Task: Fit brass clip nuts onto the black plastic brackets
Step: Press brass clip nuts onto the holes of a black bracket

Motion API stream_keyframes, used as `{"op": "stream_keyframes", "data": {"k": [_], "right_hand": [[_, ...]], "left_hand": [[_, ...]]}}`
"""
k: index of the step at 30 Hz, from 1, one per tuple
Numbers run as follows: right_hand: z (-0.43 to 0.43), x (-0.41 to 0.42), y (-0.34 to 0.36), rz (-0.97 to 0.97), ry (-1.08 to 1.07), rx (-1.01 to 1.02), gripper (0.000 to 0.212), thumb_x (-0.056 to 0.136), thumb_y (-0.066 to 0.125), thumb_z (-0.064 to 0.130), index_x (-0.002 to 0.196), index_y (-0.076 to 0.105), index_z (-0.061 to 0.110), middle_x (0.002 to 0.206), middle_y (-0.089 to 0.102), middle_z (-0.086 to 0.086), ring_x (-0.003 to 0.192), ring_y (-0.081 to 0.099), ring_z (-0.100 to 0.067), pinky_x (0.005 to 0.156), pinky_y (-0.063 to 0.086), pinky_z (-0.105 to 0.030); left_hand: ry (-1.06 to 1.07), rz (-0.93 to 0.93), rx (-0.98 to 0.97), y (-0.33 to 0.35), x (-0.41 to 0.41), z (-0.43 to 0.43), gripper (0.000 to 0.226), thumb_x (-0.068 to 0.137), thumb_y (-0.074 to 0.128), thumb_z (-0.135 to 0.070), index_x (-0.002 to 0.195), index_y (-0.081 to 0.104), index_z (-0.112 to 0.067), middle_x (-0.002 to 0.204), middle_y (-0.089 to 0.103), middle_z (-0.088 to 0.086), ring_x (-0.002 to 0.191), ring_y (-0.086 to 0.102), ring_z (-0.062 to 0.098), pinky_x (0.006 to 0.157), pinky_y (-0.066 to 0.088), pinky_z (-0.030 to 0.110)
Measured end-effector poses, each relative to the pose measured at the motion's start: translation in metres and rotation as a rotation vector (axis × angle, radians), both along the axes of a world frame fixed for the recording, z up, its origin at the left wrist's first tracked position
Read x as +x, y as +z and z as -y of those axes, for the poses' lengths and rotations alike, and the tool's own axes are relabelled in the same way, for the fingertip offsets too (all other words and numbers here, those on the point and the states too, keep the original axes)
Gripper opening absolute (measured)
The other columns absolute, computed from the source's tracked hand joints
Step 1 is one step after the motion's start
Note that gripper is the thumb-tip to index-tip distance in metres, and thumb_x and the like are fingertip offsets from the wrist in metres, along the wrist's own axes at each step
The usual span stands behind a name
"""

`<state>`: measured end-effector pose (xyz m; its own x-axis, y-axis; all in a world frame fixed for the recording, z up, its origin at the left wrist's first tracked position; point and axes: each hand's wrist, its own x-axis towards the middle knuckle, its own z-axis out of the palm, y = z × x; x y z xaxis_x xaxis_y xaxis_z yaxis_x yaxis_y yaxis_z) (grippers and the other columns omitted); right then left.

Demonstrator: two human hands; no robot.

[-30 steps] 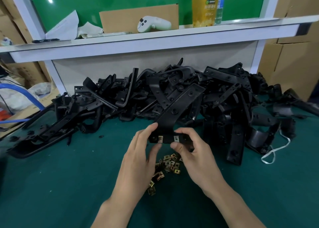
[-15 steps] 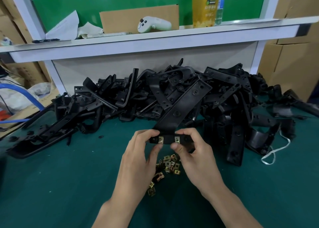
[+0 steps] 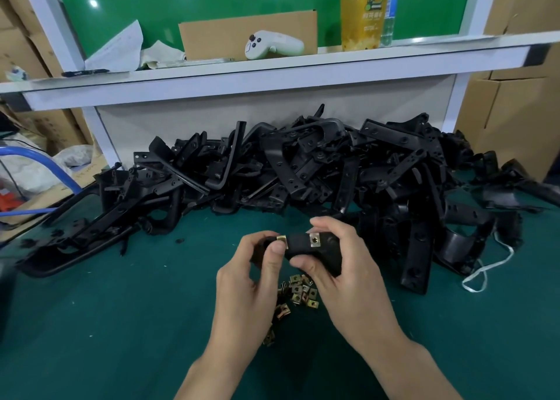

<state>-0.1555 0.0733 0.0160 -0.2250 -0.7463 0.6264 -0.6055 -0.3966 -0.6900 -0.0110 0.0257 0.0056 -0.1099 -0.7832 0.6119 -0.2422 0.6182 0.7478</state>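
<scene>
The left hand (image 3: pixel 251 281) and the right hand (image 3: pixel 351 281) both grip one bracket (image 3: pixel 303 245) with curled fingers; it lies left to right.

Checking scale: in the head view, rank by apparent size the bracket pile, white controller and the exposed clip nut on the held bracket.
Largest: bracket pile.
Then white controller, though it sits farther back.
Smallest: clip nut on held bracket.

Frog logo on yellow drink cup (image 3: pixel 362 12), characters below it too blurred to read
</scene>
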Motion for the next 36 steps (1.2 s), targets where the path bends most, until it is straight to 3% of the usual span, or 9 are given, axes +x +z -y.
{"op": "stream_keyframes", "data": {"k": [4, 7, 10, 14, 18, 21, 29, 36], "right_hand": [[0.002, -0.004, -0.003, 0.085, 0.044, 0.103, 0.031, 0.082, 0.056, 0.068, 0.108, 0.038, 0.067, 0.102, 0.064, 0.028, 0.093, 0.065, -0.003, 0.078, 0.056, -0.037], [0.003, -0.006, -0.003, 0.116, 0.062, 0.133, 0.031, 0.083, 0.053, 0.066, 0.109, 0.039, 0.059, 0.096, 0.07, 0.024, 0.091, 0.068, -0.004, 0.079, 0.057, -0.04], [0.003, -0.006, -0.004, 0.11, 0.05, 0.175, 0.03, 0.084, 0.049, 0.061, 0.11, 0.035, 0.058, 0.094, 0.069, 0.033, 0.091, 0.067, -0.002, 0.078, 0.057, -0.037], [0.003, -0.007, -0.007, 0.075, 0.05, 0.197, 0.033, 0.096, 0.053, 0.041, 0.108, 0.03, 0.062, 0.095, 0.066, 0.037, 0.086, 0.067, -0.002, 0.072, 0.056, -0.033], [0.004, -0.009, -0.009, 0.052, 0.06, 0.224, 0.045, 0.101, 0.055, 0.023, 0.108, 0.032, 0.06, 0.095, 0.066, 0.037, 0.091, 0.066, 0.0, 0.073, 0.054, -0.027], [0.003, -0.009, -0.01, 0.042, 0.083, 0.244, 0.046, 0.102, 0.054, 0.02, 0.108, 0.033, 0.06, 0.094, 0.067, 0.035, 0.094, 0.066, 0.0, 0.076, 0.054, -0.026], [0.004, -0.005, -0.013, 0.061, 0.077, 0.251, 0.05, 0.101, 0.055, 0.013, 0.107, 0.033, 0.058, 0.093, 0.068, 0.032, 0.086, 0.067, -0.003, 0.07, 0.053, -0.026], [0.006, -0.003, -0.011, 0.049, 0.052, 0.238, 0.051, 0.1, 0.057, 0.015, 0.107, 0.032, 0.059, 0.092, 0.068, 0.032, 0.084, 0.068, -0.003, 0.07, 0.056, -0.032]], "left_hand": [[-0.028, 0.037, 0.074, -0.003, -0.001, 0.002, 0.037, 0.09, 0.039, -0.081, 0.106, 0.058, -0.053, 0.088, 0.068, -0.027, 0.08, 0.064, -0.002, 0.064, 0.042, 0.007], [-0.038, 0.212, 0.048, -0.005, 0.003, 0.004, 0.038, 0.09, 0.036, -0.082, 0.124, 0.043, -0.065, 0.097, 0.064, -0.03, 0.073, 0.06, -0.005, 0.063, 0.044, 0.012], [-0.015, 0.26, -0.022, -0.005, 0.006, 0.007, 0.044, 0.094, 0.041, -0.073, 0.136, 0.035, -0.061, 0.11, 0.052, -0.026, 0.097, 0.057, -0.004, 0.077, 0.045, 0.011], [-0.036, 0.225, -0.023, -0.004, 0.007, 0.012, 0.027, 0.096, 0.049, -0.061, 0.122, 0.046, -0.06, 0.117, 0.054, -0.027, 0.11, 0.056, 0.001, 0.083, 0.041, 0.005], [-0.086, 0.255, -0.025, -0.009, 0.009, 0.012, 0.027, 0.097, 0.047, -0.064, 0.123, 0.046, -0.059, 0.119, 0.056, -0.026, 0.114, 0.055, 0.003, 0.086, 0.04, 0.006], [-0.11, 0.263, 0.002, -0.012, 0.009, 0.011, 0.027, 0.096, 0.044, -0.066, 0.122, 0.044, -0.059, 0.117, 0.058, -0.023, 0.113, 0.055, 0.006, 0.087, 0.041, 0.01], [-0.085, 0.261, -0.039, -0.011, 0.005, 0.008, 0.022, 0.097, 0.046, -0.045, 0.119, 0.048, -0.048, 0.109, 0.057, -0.024, 0.105, 0.056, 0.01, 0.081, 0.04, 0.01], [-0.057, 0.25, -0.051, -0.01, 0.004, 0.007, 0.026, 0.096, 0.045, -0.045, 0.117, 0.043, -0.06, 0.108, 0.055, -0.026, 0.102, 0.056, 0.007, 0.077, 0.04, 0.009]]}}
